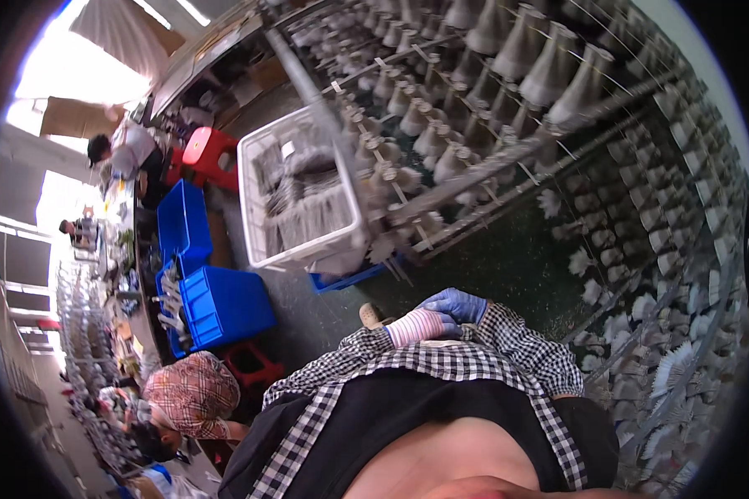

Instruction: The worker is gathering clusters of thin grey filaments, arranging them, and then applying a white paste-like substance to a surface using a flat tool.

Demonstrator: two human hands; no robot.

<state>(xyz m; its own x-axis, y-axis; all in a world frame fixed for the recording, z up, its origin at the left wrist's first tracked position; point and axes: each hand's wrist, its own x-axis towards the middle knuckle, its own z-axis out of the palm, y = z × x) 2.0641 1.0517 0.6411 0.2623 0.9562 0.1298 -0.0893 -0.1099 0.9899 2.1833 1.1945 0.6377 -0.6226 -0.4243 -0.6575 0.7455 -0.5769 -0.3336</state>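
Grey bundles (316, 218) lie in the white basket (308, 251); nearer the wearer than that basket, the left hand (424, 323) and right hand (466, 306) touch; whether either grip is spread or pinching, I cannot tell.

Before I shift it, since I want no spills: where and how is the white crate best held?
I'd take the white crate by its near rim, from the wearer's side: it is open-topped with a thick lip for the grip, while the metal rack crowds its right.
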